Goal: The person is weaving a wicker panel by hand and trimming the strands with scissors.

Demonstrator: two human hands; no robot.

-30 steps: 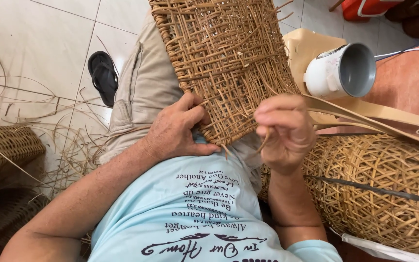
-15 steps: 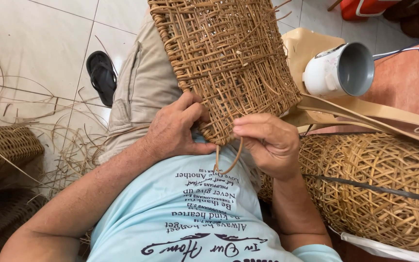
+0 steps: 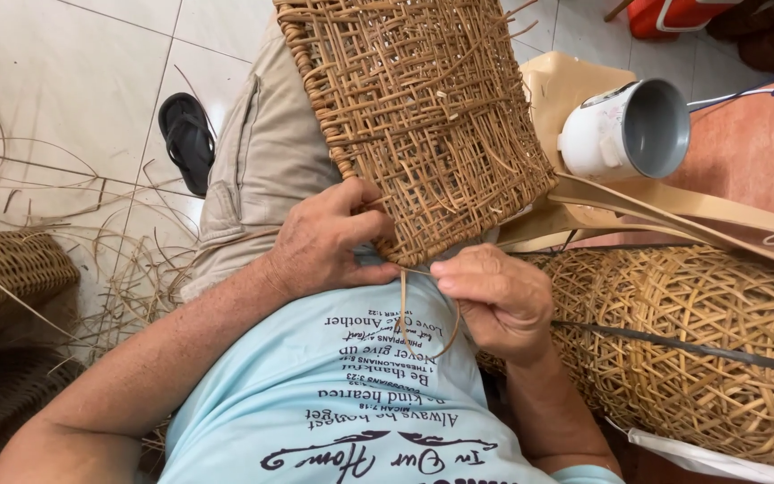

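White floor tiles [image 3: 73,81] lie strewn with loose straw. Left hand [image 3: 329,242] fingers clamp the woven rattan panel [image 3: 414,116] edge. Just beside them, right hand [image 3: 494,300] fingers pinch a thin rattan strand [image 3: 403,300] hanging below.

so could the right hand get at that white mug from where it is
Probably yes. The right hand is pinching a strand at the woven panel, and the white mug lies on its side just beyond, on that same side, with nothing between them.
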